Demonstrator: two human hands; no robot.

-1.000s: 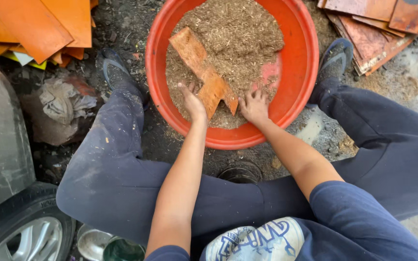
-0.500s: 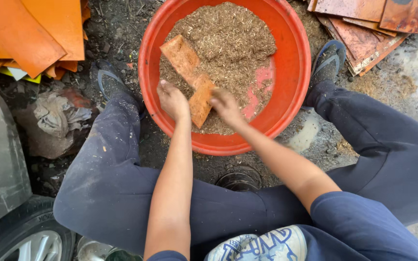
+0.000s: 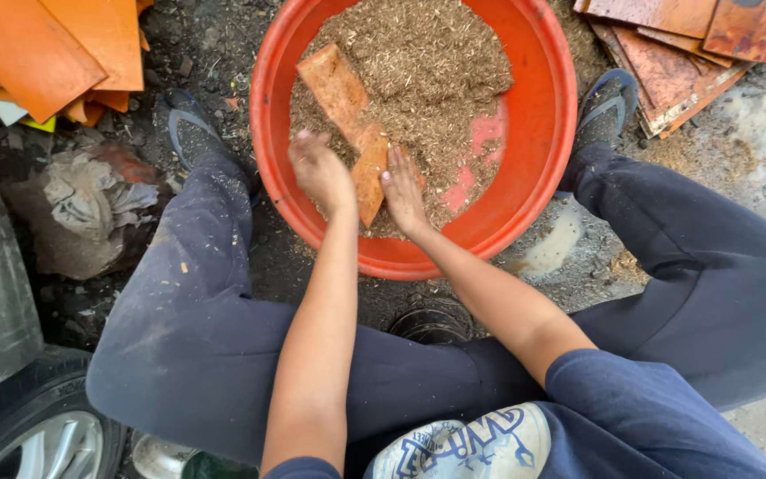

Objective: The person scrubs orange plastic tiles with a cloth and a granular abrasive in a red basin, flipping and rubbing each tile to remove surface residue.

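From my feed the top of the orange basin point(image 3: 543, 151) is cut off by the frame edge, so I cannot see its far rim, and the lower end of the long rusty-orange strip point(image 3: 347, 115) is buried between my hands. The basin is round, smooth plastic, worn to pink patches on its inner wall, and heaped with dry, fibrous brown sawdust point(image 3: 427, 71). The strip is flat and rough, dusted with the same chaff, lying slanted on the near-left side of the basin's fill. My left hand point(image 3: 319, 170) is curled loosely, knuckles up, against the strip's left edge; whether its fingers actually pinch it I cannot tell. My right hand point(image 3: 402, 191) lies flat with fingers pressed together along the strip's right edge. Left of the basin sits a stack of flat orange sheets point(image 3: 37, 53), cropped at the corner; right of it, rusted, stained sheets point(image 3: 676, 44), also cropped. Below the basin, a dark round object point(image 3: 434, 321) is half hidden between my legs.
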